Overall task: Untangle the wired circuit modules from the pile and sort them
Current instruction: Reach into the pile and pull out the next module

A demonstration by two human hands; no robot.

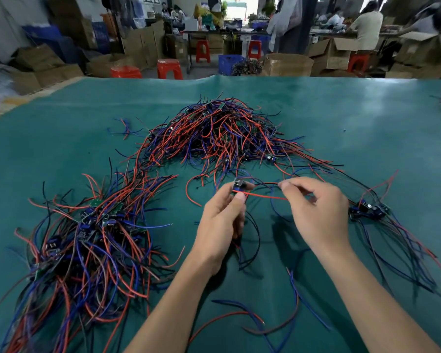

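Green matting covers the bench where I work, loose blue and red offcuts lying nearest me between my forearms. Just beyond them my left hand pinches one small circuit module between thumb and fingertips, its black leads drooping under my palm, while my right hand pinches the module's red wire a short way along, fingers curled; the wire runs nearly taut between the two.

To do this step well, I judge I should keep the left grip steady on the board itself, not on the solder joints, and slide the right hand outward along the red wire, feeling for any crossing strand before pulling. A hard tug could drag neighbouring leads with it or strain the joint, so I would lift each crossing wire over instead.

To my left sits the large sorted bundle, modules roughly together and wires fanned toward me; to my right a smaller group of modules lies with leads trailing down the bench. Which of the two this module belongs in I cannot tell from here.

Farther off, the tangled pile remains heaped at the bench's centre, a few strands reaching toward my hands. Beyond the bench edge stand red stools, cardboard boxes and seated workers, blurred.
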